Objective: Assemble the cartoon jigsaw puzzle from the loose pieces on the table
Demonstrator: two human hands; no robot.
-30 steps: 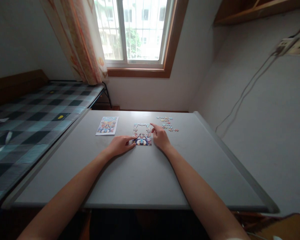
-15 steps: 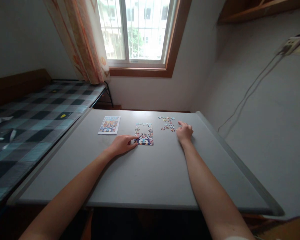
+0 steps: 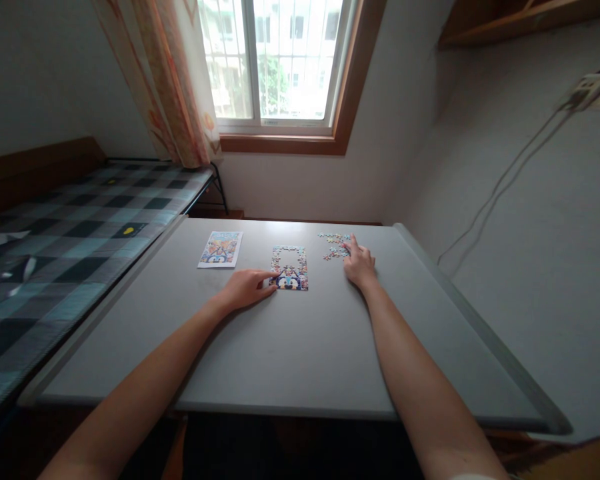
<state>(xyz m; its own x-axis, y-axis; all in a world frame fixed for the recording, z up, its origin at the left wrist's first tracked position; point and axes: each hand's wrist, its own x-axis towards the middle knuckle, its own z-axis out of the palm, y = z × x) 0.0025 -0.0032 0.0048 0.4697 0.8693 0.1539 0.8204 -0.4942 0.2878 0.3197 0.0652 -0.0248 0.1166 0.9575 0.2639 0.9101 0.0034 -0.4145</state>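
A partly assembled jigsaw puzzle (image 3: 289, 282) lies on the grey table, its frame and lower part joined around a gap in the upper middle. My left hand (image 3: 247, 288) rests at its left edge, index finger and thumb apart and touching the border. Several loose puzzle pieces (image 3: 334, 237) are spread right of the puzzle. Over their right side reaches my right hand (image 3: 361, 264), index finger stretched forward and thumb apart from it, the other fingers curled. Its fingertips hide some pieces, and nothing shows held in it.
A printed picture card (image 3: 220, 250) lies to the left of the puzzle. The grey table (image 3: 290, 353) has raised side edges. A bed with a checked cover (image 3: 95, 220) stands along the left, and a cable (image 3: 495, 183) hangs on the right wall.
My right hand has moved left and slightly forward, from beside the loose pieces to over their right side. My left hand stays at the puzzle's edge.
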